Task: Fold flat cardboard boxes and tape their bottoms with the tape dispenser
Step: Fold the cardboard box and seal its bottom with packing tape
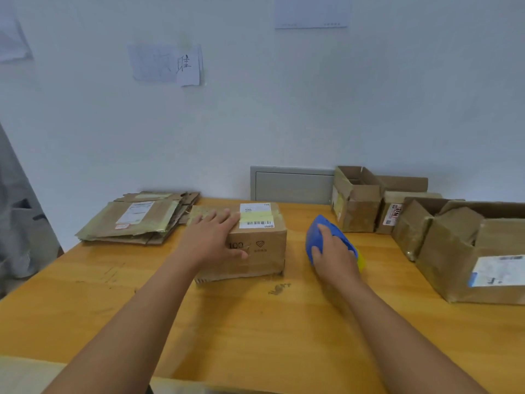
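Note:
A small brown cardboard box (260,247) stands folded in the middle of the wooden table (255,322), with a white barcode label and yellowish tape across its top. My left hand (211,236) lies flat on the box's top left, fingers straight and thumb down the front face. To the right of the box, my right hand (333,255) grips the blue tape dispenser (322,230), which rests on the table. A bit of yellow shows at the dispenser's right end.
A stack of flat cardboard boxes (139,218) lies at the back left. Several folded open boxes (356,200) (471,251) stand along the back right and right edge. A grey wall panel (292,184) sits behind the table.

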The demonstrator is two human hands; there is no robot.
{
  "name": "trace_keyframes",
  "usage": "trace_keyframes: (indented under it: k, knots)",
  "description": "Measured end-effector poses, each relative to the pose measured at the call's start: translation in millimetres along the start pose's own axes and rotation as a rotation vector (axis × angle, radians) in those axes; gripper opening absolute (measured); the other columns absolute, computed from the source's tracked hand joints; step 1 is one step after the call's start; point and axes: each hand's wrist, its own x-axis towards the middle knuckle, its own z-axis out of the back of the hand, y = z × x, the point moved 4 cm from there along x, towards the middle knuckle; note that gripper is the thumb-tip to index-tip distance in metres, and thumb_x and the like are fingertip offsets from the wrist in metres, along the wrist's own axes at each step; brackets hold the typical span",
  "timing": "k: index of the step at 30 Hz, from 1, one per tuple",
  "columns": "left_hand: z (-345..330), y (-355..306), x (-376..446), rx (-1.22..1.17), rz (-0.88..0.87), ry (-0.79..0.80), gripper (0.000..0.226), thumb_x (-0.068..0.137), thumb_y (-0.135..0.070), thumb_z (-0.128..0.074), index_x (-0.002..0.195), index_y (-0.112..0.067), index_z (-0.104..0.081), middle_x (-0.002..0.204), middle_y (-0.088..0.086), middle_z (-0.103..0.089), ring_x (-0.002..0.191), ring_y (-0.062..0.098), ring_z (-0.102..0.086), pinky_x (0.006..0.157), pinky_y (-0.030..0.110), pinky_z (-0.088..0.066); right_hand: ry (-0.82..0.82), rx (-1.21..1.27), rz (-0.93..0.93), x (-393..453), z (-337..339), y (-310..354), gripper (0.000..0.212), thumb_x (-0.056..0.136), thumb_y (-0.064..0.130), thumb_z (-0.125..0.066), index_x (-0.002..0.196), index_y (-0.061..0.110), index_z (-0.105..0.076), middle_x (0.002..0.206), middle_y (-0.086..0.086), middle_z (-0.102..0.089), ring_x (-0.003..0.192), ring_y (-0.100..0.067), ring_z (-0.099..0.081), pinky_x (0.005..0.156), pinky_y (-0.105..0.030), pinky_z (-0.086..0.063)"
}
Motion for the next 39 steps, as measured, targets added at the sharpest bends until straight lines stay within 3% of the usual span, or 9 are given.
trace_keyframes:
  k: [3,7,9,14,19,26,31,35,39]
  knots:
    - [0,0,0,-0.003,0.003,-0.004,0.102,0.073,-0.087,-0.048,0.155,-0.041,-0.007,0.164,-0.005,-0.015,0.15,0.022,-0.017,0.12,0.048,-0.011,-0.129,0.513,-0.012,4,16,-9,0.048,0.101,0.021,-0.051,0.147,0.027,-0.041,0.137,-0.003,-0.051,0.102,-0.02,-0.05,0.076,-0.033,-0.041]
    - [0,0,-1,-0.019,-0.009,0.003,0.094,0.076,-0.085,-0.046,0.15,-0.053,0.002,0.165,-0.004,-0.014,0.151,0.023,-0.014,0.12,0.047,-0.009,-0.113,0.982,-0.13,4,13,-19,0.037,0.102,0.016,-0.053,0.135,0.03,-0.057,0.144,0.003,-0.05,0.118,-0.012,-0.049,0.09,-0.026,-0.042]
    - [1,0,-1,-0.016,-0.008,0.014,0.09,0.077,-0.085,-0.045,0.15,-0.056,-0.001,0.165,-0.004,-0.013,0.151,0.023,-0.013,0.12,0.047,-0.008,-0.079,0.978,-0.143,2,12,-21,0.034,0.103,0.016,-0.05,0.133,0.028,-0.061,0.145,0.002,-0.052,0.121,-0.013,-0.05,0.091,-0.025,-0.043]
    - [2,-2,-1,-0.013,-0.01,0.011,0.087,0.078,-0.084,-0.045,0.15,-0.056,-0.004,0.164,-0.004,-0.015,0.151,0.023,-0.014,0.12,0.048,-0.009,-0.077,0.461,-0.058,6,24,-22,0.04,0.105,0.024,-0.039,0.142,0.026,-0.055,0.142,-0.005,-0.054,0.121,-0.021,-0.051,0.093,-0.032,-0.042]
    - [8,-4,-2,-0.015,-0.015,-0.001,0.081,0.082,-0.08,-0.046,0.151,-0.054,-0.011,0.163,-0.003,-0.019,0.149,0.023,-0.018,0.12,0.047,-0.013,-0.012,0.445,-0.162,-1,6,-8,0.055,0.093,0.06,-0.055,0.14,0.037,-0.038,0.128,-0.005,-0.034,0.096,-0.022,-0.051,0.078,-0.033,-0.045]
    - [13,-9,7,-0.01,-0.069,0.029,0.08,0.084,-0.077,-0.045,0.151,-0.054,-0.008,0.165,-0.002,-0.015,0.151,0.024,-0.012,0.121,0.048,-0.011,-0.255,0.606,-0.195,10,28,-6,0.048,0.092,0.035,-0.066,0.136,0.027,-0.052,0.113,-0.002,-0.035,0.078,-0.007,-0.046,0.065,-0.024,-0.039]
    - [16,-35,32,0.039,-0.165,-0.015,0.082,0.083,-0.081,-0.041,0.151,-0.053,-0.004,0.164,0.0,-0.016,0.15,0.028,-0.014,0.12,0.048,-0.012,-0.543,0.613,0.033,37,110,19,0.039,0.088,0.029,-0.069,0.126,0.032,-0.059,0.114,-0.003,-0.043,0.086,-0.011,-0.046,0.067,-0.009,-0.034]
    - [8,-51,40,0.027,-0.196,0.001,0.087,0.083,-0.08,-0.042,0.153,-0.046,-0.004,0.164,0.0,-0.018,0.149,0.027,-0.017,0.119,0.047,-0.015,-0.45,0.757,0.162,58,132,55,0.031,0.084,0.036,-0.064,0.113,0.045,-0.058,0.111,0.003,-0.048,0.092,-0.004,-0.054,0.07,-0.012,-0.041]
    - [3,-49,40,0.006,-0.173,-0.015,0.09,0.081,-0.08,-0.047,0.15,-0.029,-0.02,0.164,0.0,-0.018,0.15,0.025,-0.016,0.12,0.047,-0.013,-0.246,0.893,0.216,76,104,78,0.029,0.091,0.021,-0.067,0.117,0.034,-0.064,0.12,0.002,-0.059,0.104,-0.013,-0.058,0.084,-0.03,-0.052]
